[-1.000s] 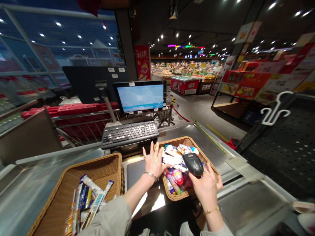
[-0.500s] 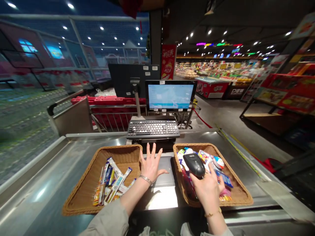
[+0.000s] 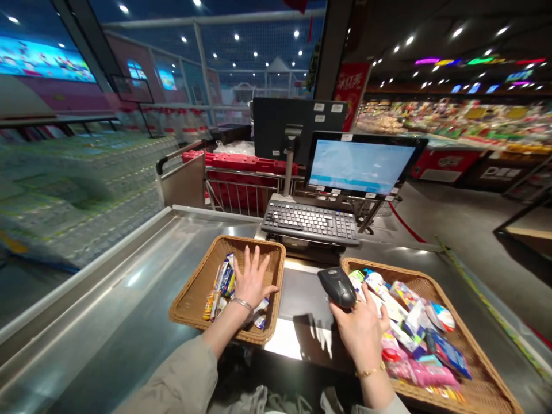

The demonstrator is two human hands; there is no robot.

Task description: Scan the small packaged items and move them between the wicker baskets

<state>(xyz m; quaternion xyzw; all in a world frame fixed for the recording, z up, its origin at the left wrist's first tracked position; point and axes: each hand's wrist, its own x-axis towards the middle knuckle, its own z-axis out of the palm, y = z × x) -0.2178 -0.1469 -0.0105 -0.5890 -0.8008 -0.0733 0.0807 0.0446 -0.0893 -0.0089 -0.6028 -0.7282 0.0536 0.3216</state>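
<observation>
My left hand point(image 3: 251, 283) hovers over the left wicker basket point(image 3: 194, 287), fingers spread and holding nothing. Under it lie several slim wrapped packets point(image 3: 226, 277), partly hidden by the hand and forearm. My right hand point(image 3: 363, 326) is closed around a black handheld barcode scanner point(image 3: 338, 286), whose head points forward and left. The scanner is over the counter, beside the left rim of the right wicker basket point(image 3: 483, 322). In that basket is a mix of small packaged goods, among them a pink packet point(image 3: 431, 372) and a blue packet point(image 3: 451, 352).
A black keyboard point(image 3: 310, 222) stands behind the baskets, below a lit monitor point(image 3: 362, 165). Left of that is the back of a second screen point(image 3: 297, 123). A raised edge point(image 3: 86, 275) borders the metal counter point(image 3: 150, 299). A metal cart point(image 3: 241, 187) stands beyond.
The view has turned left, so the counter and screens appear further right. My left hand has moved over the left basket, and the scanner has moved left from above the right basket.
</observation>
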